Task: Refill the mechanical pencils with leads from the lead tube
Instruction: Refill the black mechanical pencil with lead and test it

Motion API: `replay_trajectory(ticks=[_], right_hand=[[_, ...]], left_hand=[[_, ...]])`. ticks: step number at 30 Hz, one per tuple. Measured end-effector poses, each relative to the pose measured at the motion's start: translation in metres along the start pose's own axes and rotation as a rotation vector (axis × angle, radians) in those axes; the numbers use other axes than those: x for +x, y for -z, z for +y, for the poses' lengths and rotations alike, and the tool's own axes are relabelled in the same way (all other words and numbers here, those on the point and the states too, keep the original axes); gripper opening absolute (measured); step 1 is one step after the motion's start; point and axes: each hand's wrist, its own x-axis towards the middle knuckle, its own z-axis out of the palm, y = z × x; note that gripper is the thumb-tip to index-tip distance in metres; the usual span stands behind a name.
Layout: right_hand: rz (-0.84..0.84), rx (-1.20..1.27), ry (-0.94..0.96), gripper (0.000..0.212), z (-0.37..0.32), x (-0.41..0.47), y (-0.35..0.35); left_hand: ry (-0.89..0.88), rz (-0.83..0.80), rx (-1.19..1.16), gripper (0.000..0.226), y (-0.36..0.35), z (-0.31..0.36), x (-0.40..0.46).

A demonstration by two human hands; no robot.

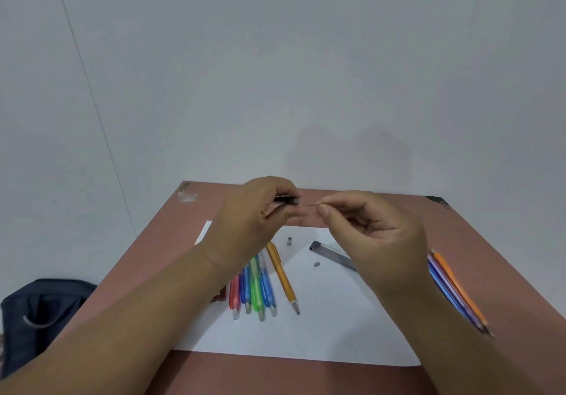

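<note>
My left hand grips a black mechanical pencil above the table, its open end pointing right. My right hand pinches a thin lead between thumb and forefinger, the lead's tip a short way from the pencil's end. The grey lead tube lies on the white paper below my right hand. A small cap and a small eraser lie loose on the paper. Several coloured pencils lie side by side under my left wrist, with an orange one beside them.
Three more pencils lie at the right of the brown table, partly hidden by my right wrist. A small red object sits left of the pencil row. A dark bag stands on the floor at the left.
</note>
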Motion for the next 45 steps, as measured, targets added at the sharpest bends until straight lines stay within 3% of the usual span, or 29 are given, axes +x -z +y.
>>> replay_trajectory(ticks=[10, 20, 27, 32, 38, 45], right_hand=[[0.012, -0.131, 0.213, 0.015, 0.000, 0.002, 0.001], [-0.022, -0.196, 0.267, 0.015, 0.005, 0.003, -0.002], [-0.032, -0.254, 0.217, 0.013, 0.013, 0.002, -0.002], [-0.036, -0.260, 0.146, 0.021, 0.014, 0.002, -0.004], [-0.039, -0.262, 0.038, 0.024, 0.012, 0.001, -0.003], [-0.029, -0.262, -0.040, 0.021, 0.010, 0.003, -0.001]], left_hand=[[-0.036, 0.012, -0.121, 0.024, -0.004, -0.001, -0.003], [-0.036, -0.036, -0.184, 0.023, -0.003, 0.001, -0.003], [-0.085, -0.048, -0.104, 0.025, -0.004, 0.001, -0.003], [-0.065, -0.049, -0.109, 0.044, -0.005, 0.002, -0.004], [-0.018, 0.010, -0.146, 0.037, -0.005, -0.002, -0.005], [0.214, 0.072, -0.358, 0.019, -0.002, 0.004, -0.003]])
